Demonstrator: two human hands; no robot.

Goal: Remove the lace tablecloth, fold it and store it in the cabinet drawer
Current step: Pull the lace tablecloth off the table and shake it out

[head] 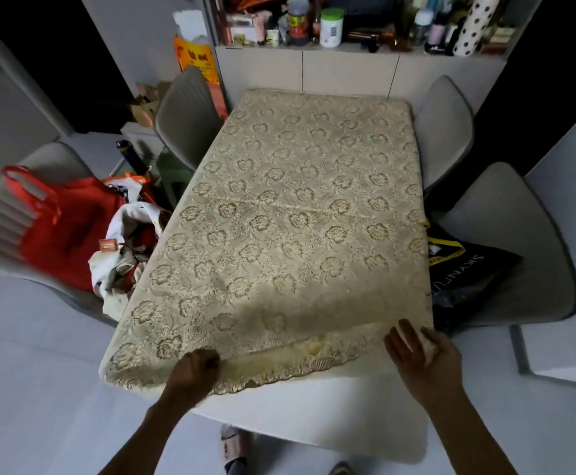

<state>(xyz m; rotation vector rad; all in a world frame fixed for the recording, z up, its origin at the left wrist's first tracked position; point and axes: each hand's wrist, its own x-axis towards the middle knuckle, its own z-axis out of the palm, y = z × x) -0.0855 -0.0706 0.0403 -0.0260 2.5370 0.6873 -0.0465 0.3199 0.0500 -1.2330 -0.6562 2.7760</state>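
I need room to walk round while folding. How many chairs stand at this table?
4: two on the left, far chair and near chair with a red bag; two on the right, far and near. Others may be out of view.

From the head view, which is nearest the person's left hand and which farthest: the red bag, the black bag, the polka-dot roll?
From the left hand:
1. Red bag, on the left chair.
2. Black bag, on the right chair.
3. Polka-dot roll, on the far shelf.
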